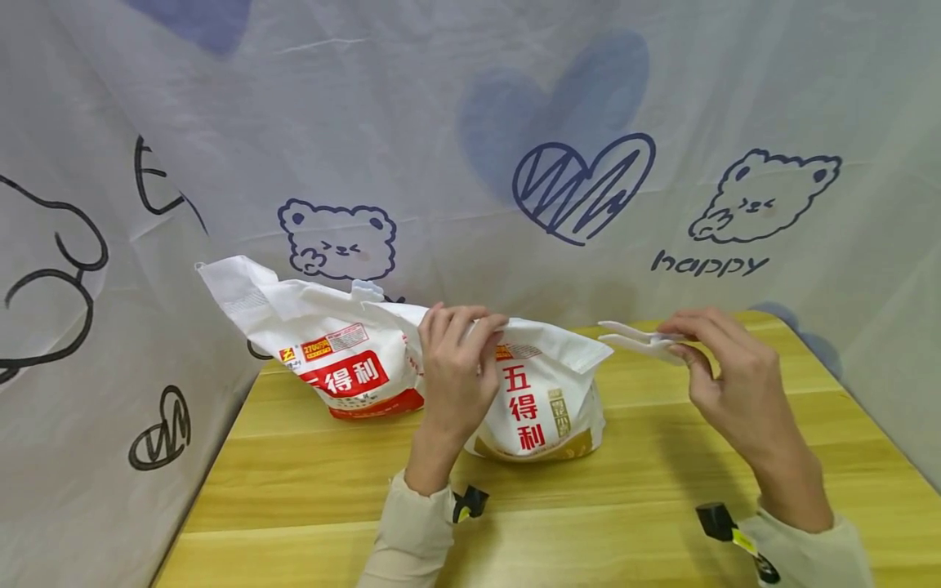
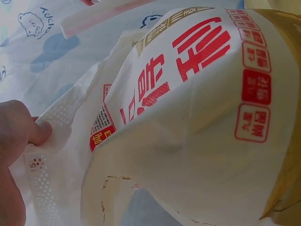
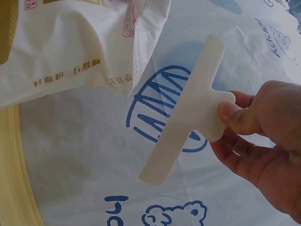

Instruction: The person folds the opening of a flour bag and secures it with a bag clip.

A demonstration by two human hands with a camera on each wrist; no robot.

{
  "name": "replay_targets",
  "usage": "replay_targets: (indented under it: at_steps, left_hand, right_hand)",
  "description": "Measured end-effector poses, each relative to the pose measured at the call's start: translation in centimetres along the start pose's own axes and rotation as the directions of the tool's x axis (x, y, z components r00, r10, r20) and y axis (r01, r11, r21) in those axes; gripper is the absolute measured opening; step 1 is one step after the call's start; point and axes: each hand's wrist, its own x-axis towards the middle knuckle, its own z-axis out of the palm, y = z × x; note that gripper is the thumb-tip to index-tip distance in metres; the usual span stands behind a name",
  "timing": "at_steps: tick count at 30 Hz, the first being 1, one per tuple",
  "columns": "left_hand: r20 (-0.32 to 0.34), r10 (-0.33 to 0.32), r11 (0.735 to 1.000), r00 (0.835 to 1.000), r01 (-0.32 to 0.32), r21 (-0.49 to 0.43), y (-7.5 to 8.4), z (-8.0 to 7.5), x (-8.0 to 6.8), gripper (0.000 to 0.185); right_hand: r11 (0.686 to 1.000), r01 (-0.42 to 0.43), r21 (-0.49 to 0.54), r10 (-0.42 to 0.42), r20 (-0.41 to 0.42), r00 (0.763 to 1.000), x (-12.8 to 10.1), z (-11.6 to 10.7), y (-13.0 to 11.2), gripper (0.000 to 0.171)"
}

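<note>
A white flour bag with red lettering and a gold base stands on the table. My left hand grips its top edge, thumb pressed on the folded rim in the left wrist view. To the right, my right hand pinches a white bag clip by its tabs, thumb on one side and fingers on the other. In the head view the clip's two long bars stand slightly apart, pointing at the bag's right corner with a small gap between.
Left of the gripped bag leans a second flour bag with a red label and a long folded top. A pale clip shows at its upper edge. The wooden table meets a printed curtain behind and at the sides.
</note>
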Motion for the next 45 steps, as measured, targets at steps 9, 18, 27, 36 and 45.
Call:
replay_targets:
  at_steps: [9, 18, 27, 36, 45]
  left_hand:
    - [0.006, 0.0, 1.0, 1.0, 0.0, -0.004, 0.0, 0.1, -0.1, 0.012]
    - [0.0, -0.014, 1.0, 1.0, 0.014, -0.014, 0.0, -0.2, 0.0, 0.012]
    - [-0.005, -0.019, 0.999, 1.0, 0.018, -0.044, -0.1, -0.3, 0.0, 0.013]
    - [-0.01, -0.011, 0.999, 1.0, 0.011, -0.053, -0.1, -0.1, 0.2, 0.015]
    - [-0.054, -0.034, 0.993, 0.998, 0.028, -0.115, -0.2, -0.1, 0.1, 0.014]
  right_hand:
    - [0.998, -0.059, -0.01, 0.059, -0.006, 0.998, 0.2, 0.0, -0.1, 0.038]
    - [0.997, -0.069, 0.021, 0.069, -0.003, 0.998, 1.5, 0.9, -0.7, 0.032]
    - [0.996, -0.053, 0.068, 0.053, 0.008, 0.999, 3.0, 2.2, -1.3, 0.028]
    - [0.994, -0.056, 0.098, 0.048, 0.08, 0.996, 4.4, 3.4, -2.2, 0.027]
    - [0.993, -0.037, 0.109, 0.027, 0.091, 0.995, 5.3, 4.2, -3.4, 0.025]
